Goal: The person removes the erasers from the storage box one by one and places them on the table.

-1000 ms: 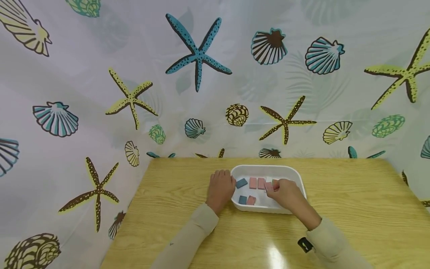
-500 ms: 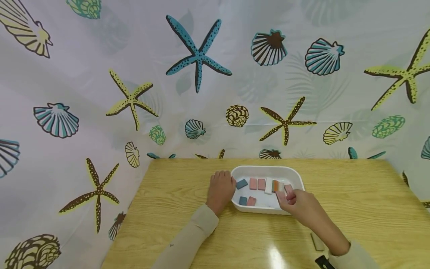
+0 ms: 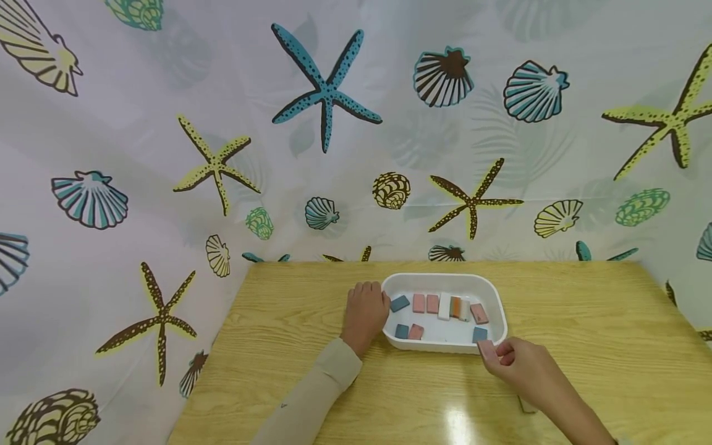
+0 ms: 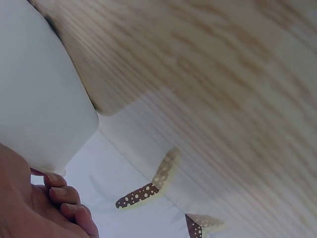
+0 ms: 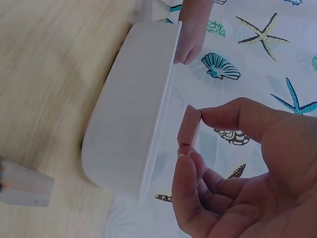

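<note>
The white tray (image 5: 126, 101) looks to be made of plastic, and its outer wall is seen as smooth, with a soft, low sheen. The table (image 3: 584, 327) is marked by wood grain, and a bright glare is reflected by its glossy surface. The held pink block (image 5: 189, 126) is shown with a matt, even face, but its material cannot be told. A similarly dull finish is shared by the blue-grey block (image 3: 400, 303). The printed backdrop (image 3: 239, 68) is formed of thin, smooth sheeting, lightly creased. In the sleeve (image 3: 308, 392), matt cloth is seen.
</note>
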### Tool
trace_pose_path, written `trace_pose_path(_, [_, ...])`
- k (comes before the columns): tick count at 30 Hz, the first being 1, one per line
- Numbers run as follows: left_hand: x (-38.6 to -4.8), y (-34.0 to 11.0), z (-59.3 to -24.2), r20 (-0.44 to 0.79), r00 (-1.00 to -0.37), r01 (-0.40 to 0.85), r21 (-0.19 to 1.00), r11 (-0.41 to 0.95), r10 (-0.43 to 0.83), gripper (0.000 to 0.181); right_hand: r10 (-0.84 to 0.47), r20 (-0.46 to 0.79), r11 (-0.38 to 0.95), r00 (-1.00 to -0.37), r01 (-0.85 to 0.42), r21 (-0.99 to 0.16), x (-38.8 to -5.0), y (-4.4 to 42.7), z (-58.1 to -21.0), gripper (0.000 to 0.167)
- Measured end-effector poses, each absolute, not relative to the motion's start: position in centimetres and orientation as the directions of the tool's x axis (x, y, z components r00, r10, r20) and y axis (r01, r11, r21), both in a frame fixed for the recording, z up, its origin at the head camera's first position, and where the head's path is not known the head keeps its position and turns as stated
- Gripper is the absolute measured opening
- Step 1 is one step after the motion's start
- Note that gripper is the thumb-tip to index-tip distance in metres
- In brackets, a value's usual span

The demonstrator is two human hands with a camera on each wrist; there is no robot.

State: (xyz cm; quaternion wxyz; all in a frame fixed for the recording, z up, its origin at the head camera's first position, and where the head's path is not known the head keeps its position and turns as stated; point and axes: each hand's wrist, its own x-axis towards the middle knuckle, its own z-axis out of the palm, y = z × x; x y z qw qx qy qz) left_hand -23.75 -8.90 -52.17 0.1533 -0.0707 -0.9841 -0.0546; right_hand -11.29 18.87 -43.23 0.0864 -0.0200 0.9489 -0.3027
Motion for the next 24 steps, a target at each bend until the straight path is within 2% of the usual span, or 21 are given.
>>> trace_pose_path(10, [-23.7,-8.9,-52.1,0.308,-0.943,0.164,0.092,0.982,0.128,0.029,-0.072,-0.223,0.833,-0.972,0.064,-0.549,-10.1,21.0,-45.5,0.053])
trace_pose_path(19, [-23.6,-9.0,-52.0,0.313,-0.941,0.165,0.089,0.982,0.130,0.029,-0.040,-0.289,0.838,-0.956,0.126,-0.531,-9.1,21.7,-48.7,0.047])
trace_pose_path(24, [-23.6,-9.0,-52.0,0.300,-0.945,0.161,0.089,0.983,0.128,0.030,-0.037,-0.298,0.849,-0.954,0.128,-0.513,-8.9,21.7,-49.3,0.035])
